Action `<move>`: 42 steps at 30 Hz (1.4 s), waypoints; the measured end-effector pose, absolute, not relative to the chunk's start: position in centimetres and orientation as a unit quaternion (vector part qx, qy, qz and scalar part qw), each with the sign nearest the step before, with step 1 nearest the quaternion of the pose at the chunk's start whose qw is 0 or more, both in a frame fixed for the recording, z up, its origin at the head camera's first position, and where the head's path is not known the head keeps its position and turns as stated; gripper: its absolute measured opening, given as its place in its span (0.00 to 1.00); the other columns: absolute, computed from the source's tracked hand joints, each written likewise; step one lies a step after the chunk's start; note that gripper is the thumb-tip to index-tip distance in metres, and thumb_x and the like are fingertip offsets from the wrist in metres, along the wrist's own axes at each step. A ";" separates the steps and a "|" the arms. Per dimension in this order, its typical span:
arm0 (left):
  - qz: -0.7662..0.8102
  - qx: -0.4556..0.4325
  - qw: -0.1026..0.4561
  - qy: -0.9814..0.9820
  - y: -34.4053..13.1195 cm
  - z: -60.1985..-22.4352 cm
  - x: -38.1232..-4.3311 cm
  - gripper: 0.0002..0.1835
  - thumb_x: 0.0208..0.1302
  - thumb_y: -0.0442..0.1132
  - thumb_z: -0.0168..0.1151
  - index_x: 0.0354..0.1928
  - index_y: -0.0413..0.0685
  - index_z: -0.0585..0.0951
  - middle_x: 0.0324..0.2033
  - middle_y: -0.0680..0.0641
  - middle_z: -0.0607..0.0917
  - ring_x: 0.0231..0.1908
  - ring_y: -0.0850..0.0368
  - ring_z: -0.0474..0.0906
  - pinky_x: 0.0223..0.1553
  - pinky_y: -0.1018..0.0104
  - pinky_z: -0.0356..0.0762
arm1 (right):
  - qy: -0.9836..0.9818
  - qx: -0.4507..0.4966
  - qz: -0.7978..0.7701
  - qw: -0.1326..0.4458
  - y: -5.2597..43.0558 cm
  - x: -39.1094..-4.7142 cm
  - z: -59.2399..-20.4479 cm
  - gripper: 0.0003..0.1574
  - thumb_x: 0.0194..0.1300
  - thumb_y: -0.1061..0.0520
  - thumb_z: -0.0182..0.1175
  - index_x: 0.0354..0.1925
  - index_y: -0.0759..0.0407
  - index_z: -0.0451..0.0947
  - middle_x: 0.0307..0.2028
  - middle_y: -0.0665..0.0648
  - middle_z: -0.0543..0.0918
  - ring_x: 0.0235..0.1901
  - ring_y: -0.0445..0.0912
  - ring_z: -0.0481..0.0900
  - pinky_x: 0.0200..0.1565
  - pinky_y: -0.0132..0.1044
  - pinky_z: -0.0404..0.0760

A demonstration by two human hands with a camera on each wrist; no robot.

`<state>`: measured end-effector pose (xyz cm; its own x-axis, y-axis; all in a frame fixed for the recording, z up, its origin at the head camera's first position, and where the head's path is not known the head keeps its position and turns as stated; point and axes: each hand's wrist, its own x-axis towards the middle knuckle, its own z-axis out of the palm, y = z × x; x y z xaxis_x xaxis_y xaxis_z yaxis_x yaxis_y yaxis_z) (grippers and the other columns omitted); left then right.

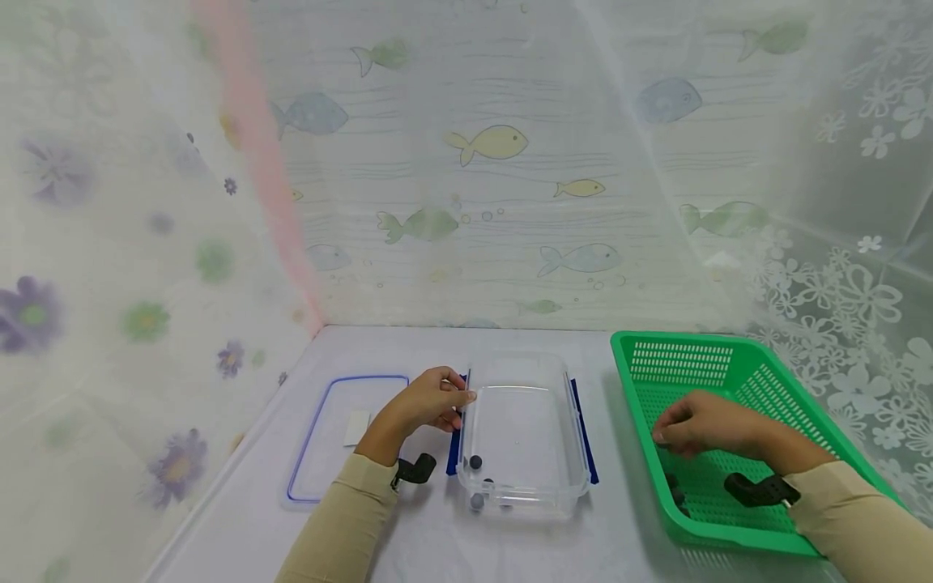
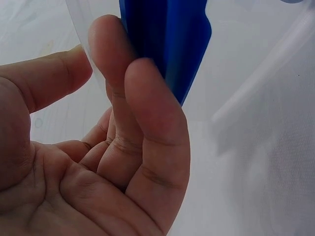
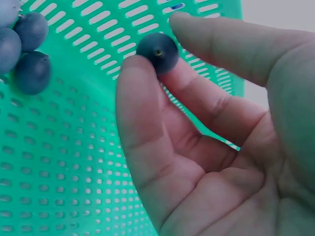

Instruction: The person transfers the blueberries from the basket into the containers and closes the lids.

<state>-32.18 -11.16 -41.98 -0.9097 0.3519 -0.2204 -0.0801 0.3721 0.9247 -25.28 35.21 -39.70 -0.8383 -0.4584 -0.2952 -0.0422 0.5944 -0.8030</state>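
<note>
In the head view, my left hand holds the left side of a clear plastic container. The thumb lies at its rim, while the fingers touch a hanging blue side latch in the left wrist view. Several dark blueberries lie toward the container's near left corner. Inside the green basket, by its left wall, is my right hand. A blueberry is held at its fingertips, with the stem scar showing. More blueberries rest in the basket near that hand.
A clear lid with a blue seal lies flat left of the container, partly behind the left arm; a small white label shows on it. The container's right blue latch hangs outward. Patterned curtains enclose the white table.
</note>
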 end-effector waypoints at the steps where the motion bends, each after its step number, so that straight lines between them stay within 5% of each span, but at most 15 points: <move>1: 0.553 0.085 0.195 0.805 -11.2 -41.9 -32.2 0.22 0.68 0.47 0.71 0.54 0.42 0.75 0.37 0.41 0.83 0.24 0.54 0.84 0.29 0.62 0.87 | 0.860 -0.144 -0.427 0.240 35.2 -25.2 -39.5 0.18 0.73 0.55 0.64 0.53 0.67 0.84 0.44 0.61 0.87 0.42 0.52 0.85 0.43 0.45 0.88; 13: 0.550 0.085 0.188 0.809 -11.1 -41.7 -31.9 0.21 0.68 0.47 0.71 0.54 0.43 0.75 0.39 0.39 0.84 0.24 0.53 0.84 0.30 0.61 0.87 | 0.859 -0.154 -0.454 0.178 34.9 -25.3 -36.9 0.27 0.69 0.56 0.68 0.60 0.70 0.78 0.55 0.67 0.85 0.51 0.53 0.86 0.50 0.47 0.87; 23: 0.546 0.089 0.188 0.812 -11.1 -42.0 -32.0 0.22 0.68 0.47 0.70 0.54 0.42 0.75 0.37 0.41 0.85 0.24 0.53 0.84 0.31 0.61 0.87 | 0.853 -0.136 -0.478 0.159 33.2 -25.7 -34.8 0.31 0.68 0.53 0.70 0.62 0.70 0.76 0.55 0.67 0.83 0.53 0.56 0.85 0.55 0.47 0.86; 42: 0.547 0.096 0.192 0.809 -11.2 -41.9 -32.1 0.20 0.69 0.45 0.70 0.52 0.41 0.75 0.34 0.43 0.85 0.23 0.54 0.83 0.30 0.61 0.88 | 0.847 -0.130 -0.493 0.149 29.2 -26.8 -33.9 0.27 0.69 0.47 0.69 0.58 0.64 0.80 0.56 0.61 0.84 0.52 0.51 0.84 0.56 0.45 0.85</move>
